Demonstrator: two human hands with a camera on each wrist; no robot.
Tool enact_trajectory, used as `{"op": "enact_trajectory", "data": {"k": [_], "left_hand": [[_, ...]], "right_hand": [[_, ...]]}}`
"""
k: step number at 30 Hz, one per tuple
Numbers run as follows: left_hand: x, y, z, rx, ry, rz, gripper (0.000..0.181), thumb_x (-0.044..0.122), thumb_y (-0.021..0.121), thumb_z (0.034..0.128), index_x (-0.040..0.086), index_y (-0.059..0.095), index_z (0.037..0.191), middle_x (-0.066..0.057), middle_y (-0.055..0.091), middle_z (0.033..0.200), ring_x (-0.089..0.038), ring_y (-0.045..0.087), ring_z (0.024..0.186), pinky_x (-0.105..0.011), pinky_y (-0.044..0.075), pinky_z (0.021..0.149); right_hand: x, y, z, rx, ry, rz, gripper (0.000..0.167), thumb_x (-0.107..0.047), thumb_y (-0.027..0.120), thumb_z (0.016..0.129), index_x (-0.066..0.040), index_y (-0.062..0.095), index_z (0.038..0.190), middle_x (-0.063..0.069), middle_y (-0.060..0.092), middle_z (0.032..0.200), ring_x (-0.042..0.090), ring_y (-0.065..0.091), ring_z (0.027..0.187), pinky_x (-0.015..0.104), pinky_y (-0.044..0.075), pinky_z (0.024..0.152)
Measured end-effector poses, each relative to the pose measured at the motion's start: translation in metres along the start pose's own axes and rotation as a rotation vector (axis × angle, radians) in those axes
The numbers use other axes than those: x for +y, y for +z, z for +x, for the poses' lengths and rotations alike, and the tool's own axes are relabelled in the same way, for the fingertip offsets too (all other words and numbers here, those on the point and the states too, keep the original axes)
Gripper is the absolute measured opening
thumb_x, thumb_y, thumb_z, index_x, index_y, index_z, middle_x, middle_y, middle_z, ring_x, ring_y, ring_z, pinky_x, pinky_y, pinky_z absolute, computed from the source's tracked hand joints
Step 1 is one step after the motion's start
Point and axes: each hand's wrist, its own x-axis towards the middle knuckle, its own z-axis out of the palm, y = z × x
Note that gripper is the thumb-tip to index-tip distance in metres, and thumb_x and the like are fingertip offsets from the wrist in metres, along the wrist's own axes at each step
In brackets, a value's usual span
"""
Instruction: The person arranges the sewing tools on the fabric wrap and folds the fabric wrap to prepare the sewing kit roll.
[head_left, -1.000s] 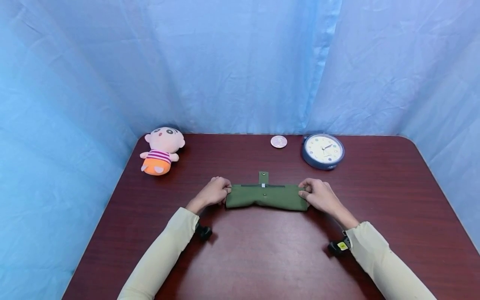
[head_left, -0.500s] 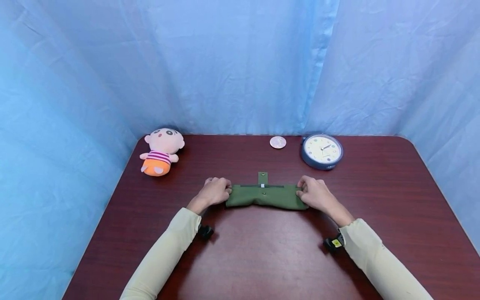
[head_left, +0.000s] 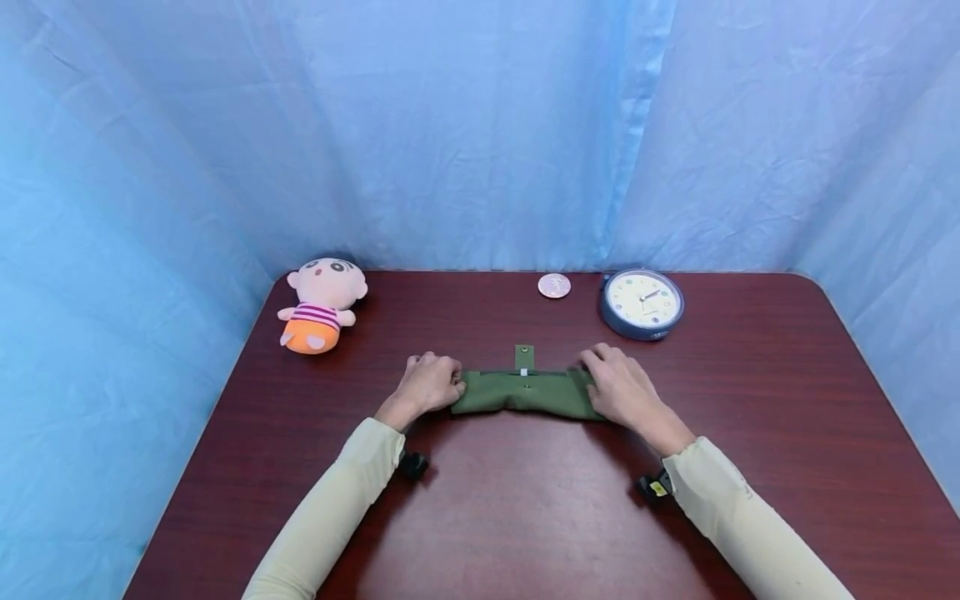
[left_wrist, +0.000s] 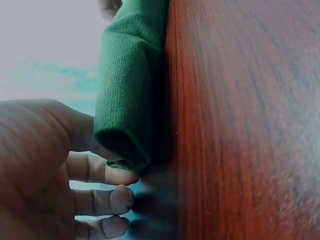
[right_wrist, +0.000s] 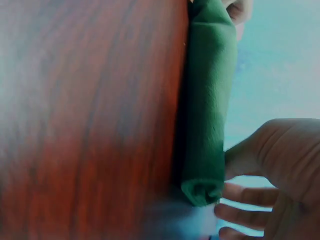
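A green cloth pouch (head_left: 517, 400), rolled into a long bundle, lies crosswise on the table in the head view. From its far edge a short strap (head_left: 524, 356) with a metal snap sticks out, and a small snap stud shows on its front. My left hand (head_left: 427, 385) pinches the pouch's left end, and the left wrist view shows the open end of the roll (left_wrist: 122, 100) between thumb and index finger. Over the right end lies my right hand (head_left: 621, 387), its thumb and fingers around the roll (right_wrist: 207, 100); the thumb tip is hidden behind the cloth.
A plush doll (head_left: 318, 307) in a striped top lies at the table's back left. Towards the back stand a small round pale disc (head_left: 554, 286) and a blue-rimmed clock (head_left: 642, 303). Blue curtains (head_left: 480, 133) surround the dark red wooden table (head_left: 495, 517).
My right hand has slid a little left, farther over the pouch's right end, and its fingers now reach across the far edge. My left hand stays at the left end.
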Motion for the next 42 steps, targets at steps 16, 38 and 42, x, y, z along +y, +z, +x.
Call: {"op": "enact_trajectory", "data": {"k": [16,38,42], "left_hand": [[0.0,0.003,-0.002,0.025,-0.001,0.016,0.031,0.024,0.065,0.0886,0.017,0.05,0.063,0.003,0.053,0.064,-0.024,0.052,0.082,-0.045,0.042,0.084],[0.047,-0.006,-0.018,0.03,0.259,0.068,0.066,0.04,0.055,0.1024,0.003,0.037,0.154,-0.017,0.035,0.162,-0.035,0.031,0.152,-0.058,0.029,0.122],[0.058,0.007,-0.024,-0.071,0.291,0.147,0.079,0.052,0.048,0.102,0.006,0.022,0.16,-0.013,0.022,0.168,-0.03,0.02,0.157,-0.056,0.024,0.125]], "right_hand": [[-0.015,0.008,-0.013,-0.218,-0.131,0.05,0.053,-0.028,0.05,0.104,0.008,0.049,0.143,0.027,0.05,0.148,0.045,0.046,0.14,0.058,0.038,0.115],[-0.031,0.017,-0.025,-0.254,-0.065,-0.202,0.094,-0.065,0.057,0.091,0.002,0.036,0.153,0.02,0.037,0.16,0.038,0.038,0.148,0.064,0.028,0.119],[-0.032,0.017,-0.026,-0.238,-0.072,-0.222,0.096,-0.066,0.057,0.09,0.003,0.036,0.153,0.021,0.038,0.159,0.038,0.039,0.147,0.064,0.029,0.118]]}}
